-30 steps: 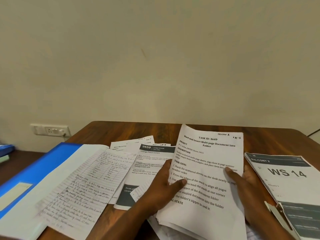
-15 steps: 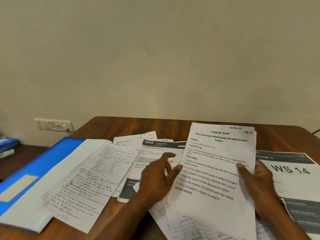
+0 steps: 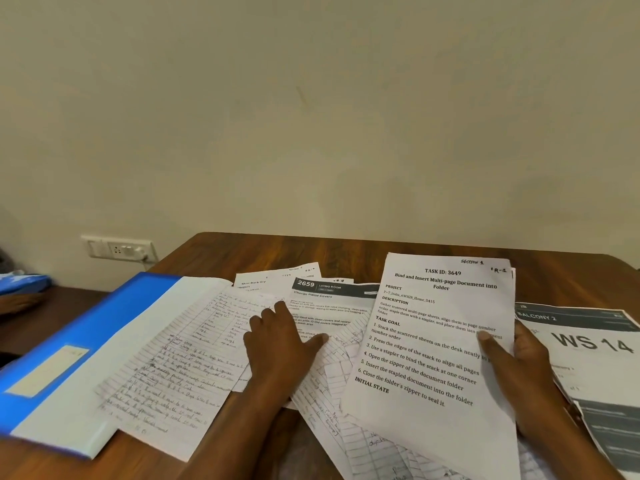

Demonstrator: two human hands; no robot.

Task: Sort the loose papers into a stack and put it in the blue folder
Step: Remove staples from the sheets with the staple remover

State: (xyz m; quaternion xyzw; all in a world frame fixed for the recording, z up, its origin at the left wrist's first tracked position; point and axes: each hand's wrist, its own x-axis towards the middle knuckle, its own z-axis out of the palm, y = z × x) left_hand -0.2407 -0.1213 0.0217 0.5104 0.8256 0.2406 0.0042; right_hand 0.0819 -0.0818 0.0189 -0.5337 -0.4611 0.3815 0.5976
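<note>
My right hand grips a thin stack of white sheets at its right edge, thumb on the printed top page headed "TASK ID: 3649". The stack is tilted up off the table. My left hand lies with fingers spread on the loose papers in the middle, touching a sheet with a dark "2659" header. A handwritten lined sheet lies left of it, overlapping the blue folder, which lies at the left. More lined sheets lie under the held stack.
A printed "WS 14" sheet lies at the right on the brown wooden table. A wall socket sits at the back left. A blue object rests on a lower surface at the far left.
My left hand let go of the held stack and moved left onto the loose papers in the middle. My right hand keeps holding the stack.
</note>
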